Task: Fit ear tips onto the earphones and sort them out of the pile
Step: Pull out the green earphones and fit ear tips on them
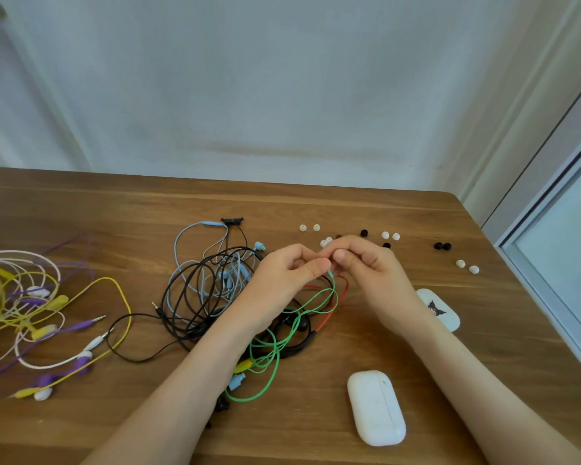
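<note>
Hands raised together over a brown wooden counter point(316, 203), thumbs almost touching. Counter sits against a pale grey-white wall point(282, 95); grey window frame point(547, 209) on the right side.

Left edge of counter: loose bunch of yellow, purple and white earphones point(31, 307). Centre: tangled pile of black and light-blue earphone cables point(208, 286), partly under the left forearm. Far side, behind the hands: scattered small white ear tips point(309, 227) and black ear tips point(442, 246), mostly in pairs, apart from the pile. Near right: smooth white oval charging case point(376, 407), lid closed. Second white case with a dark cartoon sticker point(445, 313), partly hidden behind the right wrist.

Left hand point(289, 273): fingers curled, thumb and forefinger pinching the top end of a thin green earphone cable point(277, 354). Right hand point(369, 270): fingers curled too, thumb tip pressed at that same end. Earbud and any tip between the fingertips hidden, cannot tell. Green cable hangs from the pinch and loops on the counter between the forearms, beside a thin red cable point(345, 282) below the right hand.
</note>
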{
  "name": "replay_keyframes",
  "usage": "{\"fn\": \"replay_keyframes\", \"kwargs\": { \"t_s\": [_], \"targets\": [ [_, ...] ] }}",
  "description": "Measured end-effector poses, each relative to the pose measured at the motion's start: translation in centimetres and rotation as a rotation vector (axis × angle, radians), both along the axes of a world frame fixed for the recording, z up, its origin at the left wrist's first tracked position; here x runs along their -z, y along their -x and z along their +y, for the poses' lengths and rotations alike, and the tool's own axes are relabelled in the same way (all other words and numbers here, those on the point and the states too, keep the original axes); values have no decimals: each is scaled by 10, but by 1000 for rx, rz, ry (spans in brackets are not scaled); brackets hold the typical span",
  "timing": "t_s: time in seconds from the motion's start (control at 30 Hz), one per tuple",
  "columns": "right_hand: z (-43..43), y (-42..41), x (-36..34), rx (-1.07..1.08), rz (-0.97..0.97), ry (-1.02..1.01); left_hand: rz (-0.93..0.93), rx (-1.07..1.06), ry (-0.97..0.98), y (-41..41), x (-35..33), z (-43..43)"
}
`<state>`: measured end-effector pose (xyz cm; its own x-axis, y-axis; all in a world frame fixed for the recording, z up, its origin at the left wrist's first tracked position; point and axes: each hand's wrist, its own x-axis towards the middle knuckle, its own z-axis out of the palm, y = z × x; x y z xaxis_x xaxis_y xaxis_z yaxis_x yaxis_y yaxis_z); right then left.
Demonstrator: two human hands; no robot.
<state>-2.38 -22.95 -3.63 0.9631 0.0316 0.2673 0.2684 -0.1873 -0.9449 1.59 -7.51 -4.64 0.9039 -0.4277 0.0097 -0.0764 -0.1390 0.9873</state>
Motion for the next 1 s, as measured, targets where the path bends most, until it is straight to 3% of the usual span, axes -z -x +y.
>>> {"fn": "replay_keyframes", "kwargs": {
  "t_s": [0.1,0.23,0.27,0.53,0.63,0.83,0.9,1.0],
  "targets": [
    [-3,-3,4,90,-40,98,-26,-48,-7,-2,0,0],
    [-15,-19,36,256,-84,764,6,-75,29,1,-3,-2],
    [-17,-21,41,273,-75,847,12,-69,19,1,-3,-1],
    [-16,-23,36,290,-39,874,198,-74,81,2,-5,-5],
    [-13,-22,33,324,-4,712,235,-57,87,0,-4,-6],
    [-1,-13,16,275,186,-104,253,-28,140,1,-2,-5],
    [2,-11,14,210,219,-249,243,-6,172,1,-1,-6],
    [4,-10,15,155,252,-308,237,10,216,1,0,-6]
  ]
}}
